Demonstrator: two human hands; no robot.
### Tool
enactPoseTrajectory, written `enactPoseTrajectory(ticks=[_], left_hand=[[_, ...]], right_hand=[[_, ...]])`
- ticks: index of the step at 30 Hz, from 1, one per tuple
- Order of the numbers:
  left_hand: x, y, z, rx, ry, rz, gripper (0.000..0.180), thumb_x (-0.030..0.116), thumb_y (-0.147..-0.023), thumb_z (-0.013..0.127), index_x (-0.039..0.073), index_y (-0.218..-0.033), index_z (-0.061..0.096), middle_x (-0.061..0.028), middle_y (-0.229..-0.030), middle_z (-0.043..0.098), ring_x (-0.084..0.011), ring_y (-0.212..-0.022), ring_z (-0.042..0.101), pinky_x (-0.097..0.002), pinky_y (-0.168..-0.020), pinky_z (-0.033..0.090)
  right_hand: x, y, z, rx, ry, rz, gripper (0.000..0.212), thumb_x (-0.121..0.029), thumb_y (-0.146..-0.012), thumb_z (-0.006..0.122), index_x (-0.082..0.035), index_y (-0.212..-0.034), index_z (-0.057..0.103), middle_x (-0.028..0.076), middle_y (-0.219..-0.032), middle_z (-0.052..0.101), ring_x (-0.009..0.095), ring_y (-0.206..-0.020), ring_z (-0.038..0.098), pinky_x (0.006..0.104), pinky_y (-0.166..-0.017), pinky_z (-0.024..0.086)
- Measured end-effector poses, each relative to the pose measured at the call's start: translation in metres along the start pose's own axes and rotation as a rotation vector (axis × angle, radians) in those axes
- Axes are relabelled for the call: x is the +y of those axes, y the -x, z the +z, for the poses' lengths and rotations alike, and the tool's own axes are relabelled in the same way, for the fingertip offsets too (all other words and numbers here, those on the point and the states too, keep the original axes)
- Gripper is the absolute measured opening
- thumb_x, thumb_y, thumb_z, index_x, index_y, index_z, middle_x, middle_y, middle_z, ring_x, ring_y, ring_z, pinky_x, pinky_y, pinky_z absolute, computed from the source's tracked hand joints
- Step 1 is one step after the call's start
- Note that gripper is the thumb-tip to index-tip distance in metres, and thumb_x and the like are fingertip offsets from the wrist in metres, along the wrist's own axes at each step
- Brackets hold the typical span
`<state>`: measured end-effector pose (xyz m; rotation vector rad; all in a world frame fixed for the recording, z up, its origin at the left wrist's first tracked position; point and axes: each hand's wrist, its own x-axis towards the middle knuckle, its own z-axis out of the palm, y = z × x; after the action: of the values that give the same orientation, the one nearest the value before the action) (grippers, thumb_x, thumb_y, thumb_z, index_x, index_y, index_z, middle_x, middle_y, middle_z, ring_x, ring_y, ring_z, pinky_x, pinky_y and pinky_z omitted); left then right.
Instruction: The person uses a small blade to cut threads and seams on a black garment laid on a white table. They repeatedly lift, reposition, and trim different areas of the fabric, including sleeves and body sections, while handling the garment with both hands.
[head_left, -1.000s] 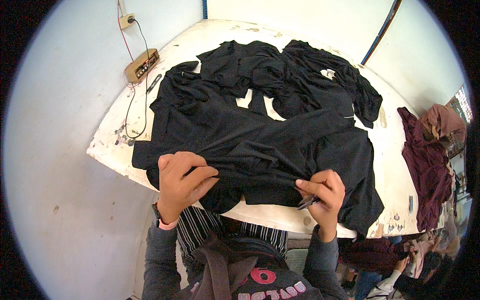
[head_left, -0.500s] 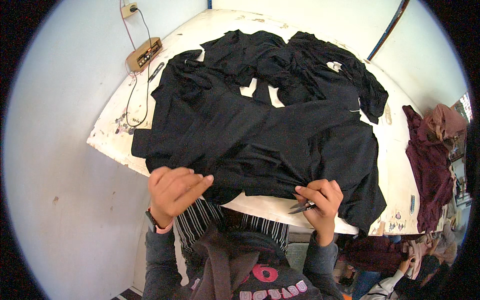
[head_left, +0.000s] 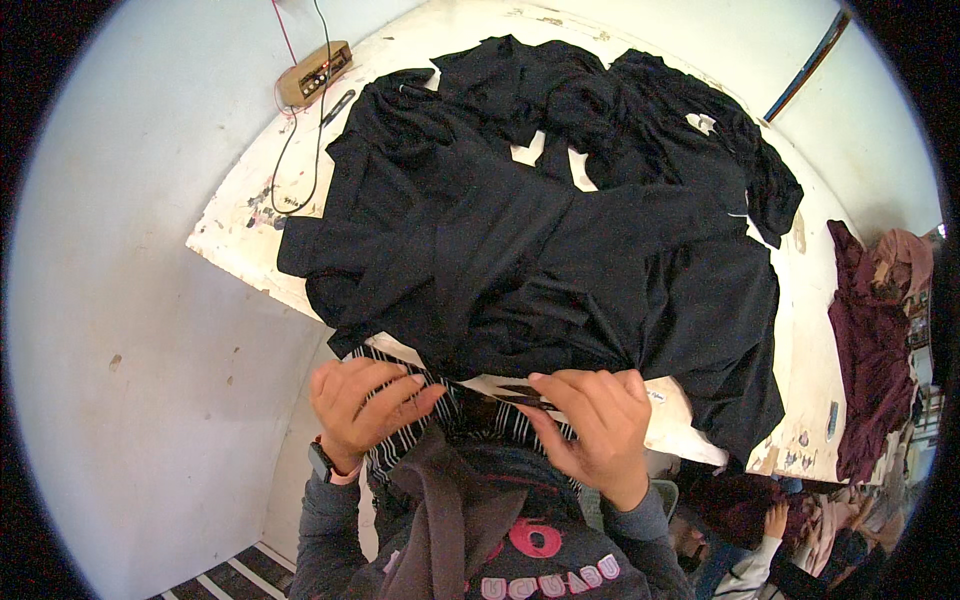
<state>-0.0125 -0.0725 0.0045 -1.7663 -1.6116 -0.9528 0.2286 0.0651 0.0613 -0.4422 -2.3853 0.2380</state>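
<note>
A black garment [head_left: 500, 270] lies bunched and creased over the table, its near edge drawn to the front. My left hand [head_left: 368, 405] is closed at that near edge, thumb and fingers pinching the cloth; the exact grip is partly hidden. To its right, my right hand [head_left: 600, 425] is curled around small dark thread snips [head_left: 524, 400], whose blades point left toward the cloth edge. The fingers of the right hand also lie against the garment's edge; whether they pinch it I cannot tell.
The pale, stained table [head_left: 240, 235] bears more black cloth [head_left: 570, 90] at the back. A brown box with a cord [head_left: 315, 75] sits far left, beside a dark slim tool [head_left: 339, 107]. Maroon cloth [head_left: 865, 370] hangs at the right. Another person's hand [head_left: 776, 520] shows lower right.
My right hand has moved left, closer to my left hand, with the snips. The garment's near edge is pulled toward me, and the view has shifted slightly.
</note>
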Motion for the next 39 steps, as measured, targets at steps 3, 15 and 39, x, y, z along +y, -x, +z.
enactPoseTrajectory(ticks=[3,15,39], left_hand=[[0.011,-0.016,-0.001,0.015,0.117,-0.271,0.036,0.032,-0.071,0.087,0.015,-0.101,0.077,-0.0016,-0.089,0.059,-0.0179,-0.083,0.058,-0.0337,-0.071,0.043],[0.030,-0.035,0.015,0.069,0.563,-0.801,0.010,0.009,-0.084,0.082,0.006,-0.093,0.079,-0.0002,-0.085,0.056,-0.0092,-0.074,0.051,-0.0240,-0.064,0.038],[0.045,-0.009,0.004,0.011,0.459,-0.641,0.020,0.006,-0.071,0.088,0.010,-0.088,0.079,-0.0020,-0.081,0.059,-0.0147,-0.074,0.057,-0.0279,-0.063,0.041]], right_hand=[[-0.011,-0.009,0.005,-0.003,0.029,0.041,0.037,-0.015,-0.074,0.084,-0.007,-0.108,0.071,0.002,-0.089,0.069,0.017,-0.067,0.060,0.0325,-0.061,0.035],[-0.018,-0.018,0.010,-0.038,-0.128,0.215,0.031,-0.010,-0.077,0.083,-0.005,-0.105,0.071,0.004,-0.084,0.070,0.016,-0.064,0.065,0.0315,-0.056,0.036],[-0.038,-0.018,0.037,-0.031,0.049,0.062,0.031,-0.013,-0.080,0.080,-0.004,-0.108,0.072,0.001,-0.081,0.068,0.016,-0.059,0.060,0.0313,-0.056,0.035]])
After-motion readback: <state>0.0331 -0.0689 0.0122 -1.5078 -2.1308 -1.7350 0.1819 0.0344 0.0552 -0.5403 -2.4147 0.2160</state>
